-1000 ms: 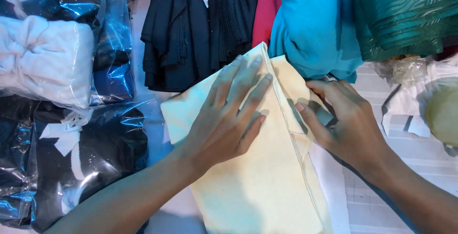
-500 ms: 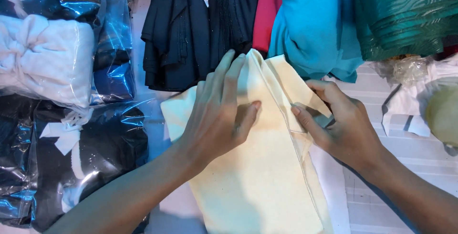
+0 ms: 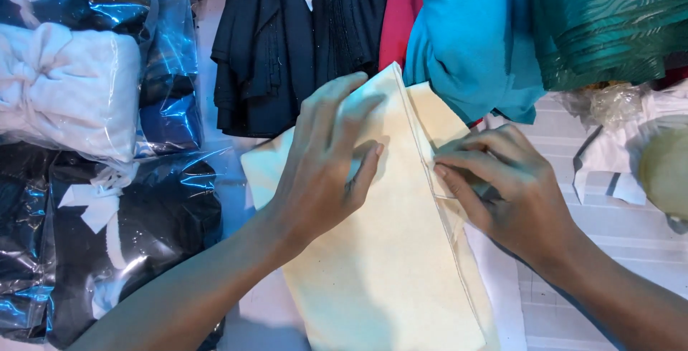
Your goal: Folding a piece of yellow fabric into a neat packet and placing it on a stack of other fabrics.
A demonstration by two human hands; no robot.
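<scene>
Pressed flat under the left hand point(image 3: 326, 161) is a folded cream cloth point(image 3: 387, 265); the palm and spread fingers lie on its upper left part, nothing being gripped. At the right edge of the same cloth, a narrow folded flap is held down by the right hand point(image 3: 512, 193), whose fingers point(image 3: 466, 159) are bent together over the fold — whether the flap is pinched between thumb and fingers or only pushed down cannot be told.

The cream cloth is laid at the middle of a pale work surface point(image 3: 573, 301), running from a point near the top centre down to the bottom edge of the view. Its upper tip is touched by a bright blue fabric point(image 3: 473, 36), beside which a strip of red fabric point(image 3: 400, 14) is seen. A dark navy garment point(image 3: 287, 43) with a white bow at its top is spread to the upper left of the cloth. Teal patterned fabric point(image 3: 609, 21) is piled at the upper right. Clear plastic bags of dark clothing point(image 3: 122, 229) are stacked along the left side — above them a white bundle point(image 3: 68, 86) in plastic. Crumpled white pieces point(image 3: 616, 157) are left near the right edge.
</scene>
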